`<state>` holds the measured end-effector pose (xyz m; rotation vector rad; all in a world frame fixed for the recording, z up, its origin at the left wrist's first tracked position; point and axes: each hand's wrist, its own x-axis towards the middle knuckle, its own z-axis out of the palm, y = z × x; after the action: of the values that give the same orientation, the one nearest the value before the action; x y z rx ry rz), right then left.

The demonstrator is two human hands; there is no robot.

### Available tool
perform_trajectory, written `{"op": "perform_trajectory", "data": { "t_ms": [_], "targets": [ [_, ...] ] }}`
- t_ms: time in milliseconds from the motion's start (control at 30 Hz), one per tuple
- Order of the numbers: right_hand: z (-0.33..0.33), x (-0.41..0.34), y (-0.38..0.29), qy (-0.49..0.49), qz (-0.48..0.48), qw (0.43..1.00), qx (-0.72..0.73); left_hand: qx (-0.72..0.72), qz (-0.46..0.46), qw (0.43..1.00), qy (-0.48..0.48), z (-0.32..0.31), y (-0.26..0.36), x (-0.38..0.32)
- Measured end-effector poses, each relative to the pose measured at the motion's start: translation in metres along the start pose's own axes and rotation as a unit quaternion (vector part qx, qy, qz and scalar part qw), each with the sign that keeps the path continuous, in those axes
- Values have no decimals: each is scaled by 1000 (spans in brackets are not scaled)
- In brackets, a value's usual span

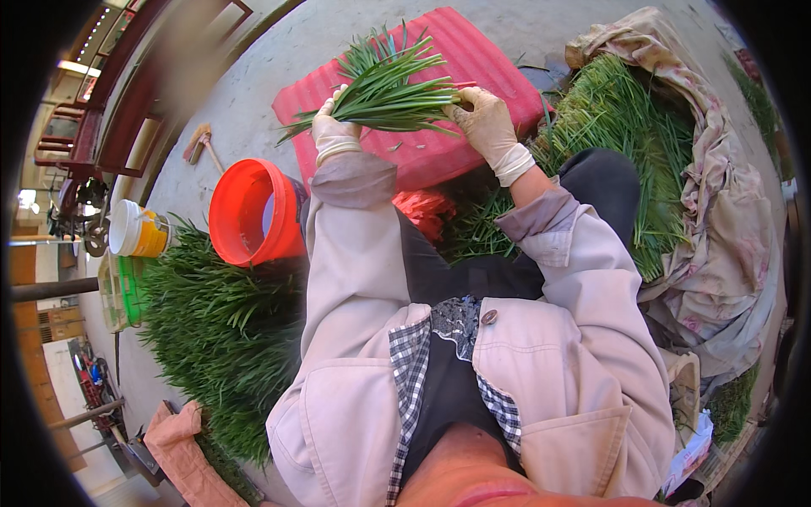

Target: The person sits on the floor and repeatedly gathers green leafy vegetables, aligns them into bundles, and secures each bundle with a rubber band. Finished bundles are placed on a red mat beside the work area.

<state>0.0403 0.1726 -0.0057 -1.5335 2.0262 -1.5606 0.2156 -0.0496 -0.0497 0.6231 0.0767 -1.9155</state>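
Note:
A bunch of long green leaves, like garlic chives, lies across both hands above a pink ribbed cloth-covered block. My left hand, in a pale glove, holds the leafy part from below. My right hand, gloved too, has its thumb and fingers at the pale stem ends. Some loose leaves rest on the pink cover behind the bunch. Below the block, between my legs, are a heap of red strips and more cut greens.
At left stand an orange-red bucket, a white and yellow pail and a large pile of greens. A small broom lies beyond. To the right, another pile of greens is bordered by a floral cloth.

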Motion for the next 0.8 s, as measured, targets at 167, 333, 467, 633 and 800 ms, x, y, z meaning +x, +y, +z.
{"op": "perform_trajectory", "data": {
  "t_ms": [167, 333, 467, 633, 800],
  "targets": [
    [-3, 10, 6, 21, -37, 998, -50, -47, -33, 998, 27, -11, 3, 19],
    [-3, 24, 7, 46, -124, 975, -180, -64, -40, 995, 65, -11, 1, 23],
    [-21, 26, 7, 99, -74, 992, -3, -76, -12, 996, 33, -8, 8, 20],
    [-80, -3, 22, 2, 131, 982, -138, -119, -34, 991, -41, -4, 27, 17],
    [-91, -31, 17, -275, 110, 871, -393, -98, 17, 994, -41, 2, 22, 12]
  ]
}}
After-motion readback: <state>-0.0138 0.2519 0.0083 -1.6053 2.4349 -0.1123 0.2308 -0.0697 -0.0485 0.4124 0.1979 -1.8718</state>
